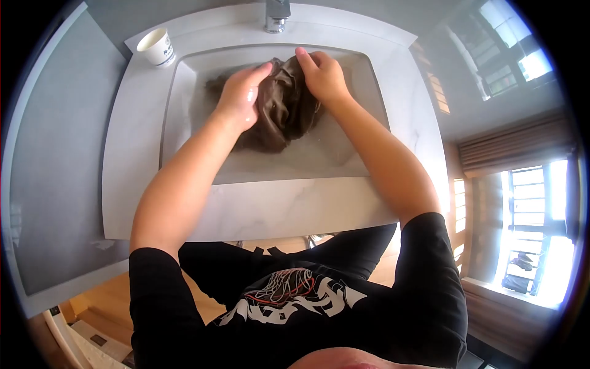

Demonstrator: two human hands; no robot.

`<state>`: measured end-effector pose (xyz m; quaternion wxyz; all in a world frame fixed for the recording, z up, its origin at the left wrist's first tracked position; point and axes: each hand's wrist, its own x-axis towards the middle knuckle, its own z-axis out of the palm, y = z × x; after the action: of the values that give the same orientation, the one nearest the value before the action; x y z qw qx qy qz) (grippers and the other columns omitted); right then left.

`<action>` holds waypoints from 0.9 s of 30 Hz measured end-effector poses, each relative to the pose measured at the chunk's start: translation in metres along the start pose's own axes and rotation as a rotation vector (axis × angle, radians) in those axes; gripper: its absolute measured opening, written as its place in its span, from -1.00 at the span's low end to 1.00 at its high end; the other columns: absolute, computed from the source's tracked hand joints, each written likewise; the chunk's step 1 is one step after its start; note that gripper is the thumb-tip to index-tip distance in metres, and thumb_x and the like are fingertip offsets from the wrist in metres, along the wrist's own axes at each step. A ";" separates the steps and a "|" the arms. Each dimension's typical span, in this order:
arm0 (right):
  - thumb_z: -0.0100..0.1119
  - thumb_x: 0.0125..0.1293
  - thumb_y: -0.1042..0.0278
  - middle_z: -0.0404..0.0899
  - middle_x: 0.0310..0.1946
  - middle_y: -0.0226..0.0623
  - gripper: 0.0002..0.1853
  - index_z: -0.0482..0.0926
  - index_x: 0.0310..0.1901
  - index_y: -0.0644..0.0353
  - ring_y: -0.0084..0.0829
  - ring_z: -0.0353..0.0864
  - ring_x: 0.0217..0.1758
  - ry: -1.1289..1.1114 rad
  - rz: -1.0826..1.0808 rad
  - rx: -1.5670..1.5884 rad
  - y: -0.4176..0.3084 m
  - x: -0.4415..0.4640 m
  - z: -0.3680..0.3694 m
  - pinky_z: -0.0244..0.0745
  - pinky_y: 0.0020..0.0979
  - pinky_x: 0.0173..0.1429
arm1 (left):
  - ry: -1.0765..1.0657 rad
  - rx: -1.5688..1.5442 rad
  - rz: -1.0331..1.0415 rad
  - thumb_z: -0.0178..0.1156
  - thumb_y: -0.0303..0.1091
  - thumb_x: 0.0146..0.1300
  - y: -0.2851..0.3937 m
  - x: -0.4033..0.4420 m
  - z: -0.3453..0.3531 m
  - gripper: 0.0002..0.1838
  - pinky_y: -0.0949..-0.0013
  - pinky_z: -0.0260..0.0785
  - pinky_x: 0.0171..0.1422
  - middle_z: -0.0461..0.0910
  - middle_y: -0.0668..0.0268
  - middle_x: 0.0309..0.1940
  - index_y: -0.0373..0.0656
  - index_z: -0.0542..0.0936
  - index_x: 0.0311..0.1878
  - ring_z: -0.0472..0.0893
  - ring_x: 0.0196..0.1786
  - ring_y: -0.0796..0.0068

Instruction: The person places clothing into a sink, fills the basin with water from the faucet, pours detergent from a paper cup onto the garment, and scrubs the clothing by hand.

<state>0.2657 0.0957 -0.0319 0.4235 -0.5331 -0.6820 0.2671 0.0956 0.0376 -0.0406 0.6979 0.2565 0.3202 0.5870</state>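
Bathrm/washrm by the looks: inset basin [187,104] w/ chrome tap [276,18], marble-look counter [295,209], window [531,197] off to rt.

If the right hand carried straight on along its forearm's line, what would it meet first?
Most likely the faucet, just beyond the right hand in that line; if the hand is low, the sink's back rim could come first. One view leaves depth unclear.
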 end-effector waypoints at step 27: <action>0.40 0.25 0.18 0.63 -0.16 -0.22 -0.53 0.51 0.06 0.32 -0.42 0.60 -0.07 -0.530 0.184 0.371 -0.028 -0.003 -0.053 0.53 -0.36 0.08 | -0.408 1.172 0.159 0.47 -0.47 0.02 0.022 -0.015 -0.016 -0.23 0.26 0.31 0.36 0.56 0.17 0.14 -0.25 0.37 0.34 0.50 0.23 0.26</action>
<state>0.2975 0.0798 0.0165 0.2952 -0.4182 -0.6572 0.5532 0.0677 0.0263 -0.0322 0.4423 0.7268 0.4291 0.3032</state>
